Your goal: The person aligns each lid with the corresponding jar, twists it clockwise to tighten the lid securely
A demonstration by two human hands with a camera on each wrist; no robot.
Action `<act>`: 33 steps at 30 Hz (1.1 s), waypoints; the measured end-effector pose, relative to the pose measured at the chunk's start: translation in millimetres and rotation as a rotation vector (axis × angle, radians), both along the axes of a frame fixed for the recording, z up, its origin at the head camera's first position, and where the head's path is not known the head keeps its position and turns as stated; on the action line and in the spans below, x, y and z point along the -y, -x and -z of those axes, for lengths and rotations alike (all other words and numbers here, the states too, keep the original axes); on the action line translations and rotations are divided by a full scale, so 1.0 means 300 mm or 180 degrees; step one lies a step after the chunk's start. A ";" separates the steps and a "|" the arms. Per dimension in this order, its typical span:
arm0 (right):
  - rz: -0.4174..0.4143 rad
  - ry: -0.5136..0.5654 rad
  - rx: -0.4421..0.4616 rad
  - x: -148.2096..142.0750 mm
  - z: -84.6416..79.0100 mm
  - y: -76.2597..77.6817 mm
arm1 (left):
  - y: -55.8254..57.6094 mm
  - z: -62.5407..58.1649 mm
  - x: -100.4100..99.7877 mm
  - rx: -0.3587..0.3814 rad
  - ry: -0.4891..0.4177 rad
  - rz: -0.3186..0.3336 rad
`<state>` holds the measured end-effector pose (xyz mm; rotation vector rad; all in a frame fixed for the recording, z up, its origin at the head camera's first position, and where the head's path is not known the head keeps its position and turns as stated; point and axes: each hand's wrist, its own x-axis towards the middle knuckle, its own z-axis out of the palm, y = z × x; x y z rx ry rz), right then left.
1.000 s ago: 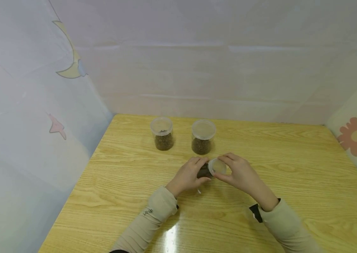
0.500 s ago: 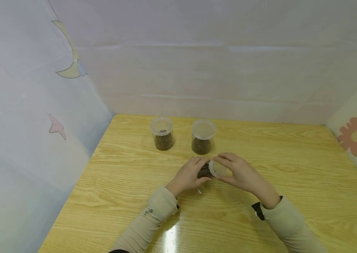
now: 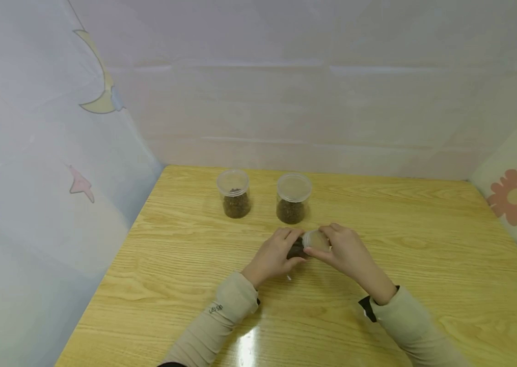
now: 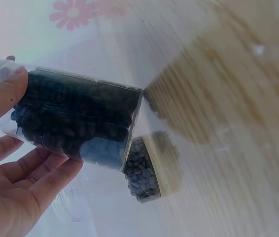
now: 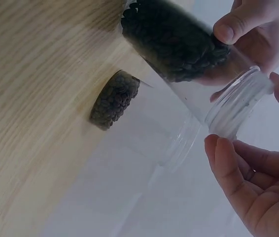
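Observation:
My left hand (image 3: 273,256) holds a clear plastic jar (image 4: 75,116), tilted with its lid end toward my right hand. Small dark, bean-like pieces fill much of it, as the left wrist view shows. The clear lid (image 5: 238,106) sits on the jar's mouth. My right hand (image 3: 347,252) grips this lid at its rim, thumb on the near side and fingers on the far side. In the right wrist view, the right fingertips (image 5: 218,143) touch the lid's edge. Whether the lid is tight or loose cannot be told.
Two more clear lidded jars stand upright behind my hands, a left one (image 3: 236,201) and a right one (image 3: 292,206), each partly filled with dark pieces. They rest on a wood-grain table (image 3: 423,244). A pale patterned sheet (image 3: 286,102) hangs behind its far edge.
My right fingers shift round the lid: the thumb moves off toward the near side, then returns closer to the jar's body. The left hand and the standing jars stay in place.

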<state>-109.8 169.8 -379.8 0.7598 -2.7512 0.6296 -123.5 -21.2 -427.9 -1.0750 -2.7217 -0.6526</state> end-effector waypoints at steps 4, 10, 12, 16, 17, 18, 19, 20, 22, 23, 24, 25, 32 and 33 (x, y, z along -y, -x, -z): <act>-0.0005 0.0050 0.0026 -0.005 0.004 -0.003 | 0.001 -0.002 0.001 0.0017 -0.0020 0.0022; -0.0277 0.0075 0.0083 -0.034 0.001 0.000 | 0.007 -0.003 0.001 0.0113 -0.0070 0.0061; -0.0409 0.0018 0.0076 -0.040 -0.003 0.002 | 0.008 -0.002 0.003 0.0161 -0.0087 0.0060; -0.0580 -0.0079 0.0082 -0.046 -0.010 0.002 | 0.009 0.001 0.004 0.0184 -0.0097 0.0054; -0.0596 -0.0092 0.0079 -0.046 -0.012 0.002 | 0.009 0.001 0.004 0.0172 -0.0090 0.0054; -0.0608 -0.0097 0.0073 -0.046 -0.013 0.001 | 0.009 0.001 0.004 0.0157 -0.0087 0.0061; -0.0616 -0.0105 0.0058 -0.046 -0.013 0.001 | 0.008 0.000 0.005 0.0145 -0.0085 0.0063; -0.0622 -0.0113 0.0044 -0.045 -0.014 0.001 | 0.007 0.000 0.005 0.0134 -0.0080 0.0068; -0.0622 -0.0119 0.0016 -0.044 -0.015 0.000 | 0.006 0.000 0.005 0.0116 -0.0070 0.0077; -0.0616 -0.0119 0.0007 -0.044 -0.014 0.000 | 0.005 0.000 0.006 0.0114 -0.0071 0.0082; -0.0602 -0.0125 -0.0003 -0.043 -0.014 0.000 | 0.005 -0.001 0.006 0.0111 -0.0074 0.0086; -0.0585 -0.0135 -0.0009 -0.043 -0.014 0.000 | 0.004 -0.001 0.006 0.0108 -0.0075 0.0087; -0.0437 -0.0180 -0.0057 -0.034 -0.010 0.003 | 0.005 0.000 0.006 0.0150 -0.0049 0.0070; -0.0433 -0.0181 -0.0070 -0.033 -0.009 0.003 | 0.005 -0.001 0.007 0.0154 -0.0049 0.0064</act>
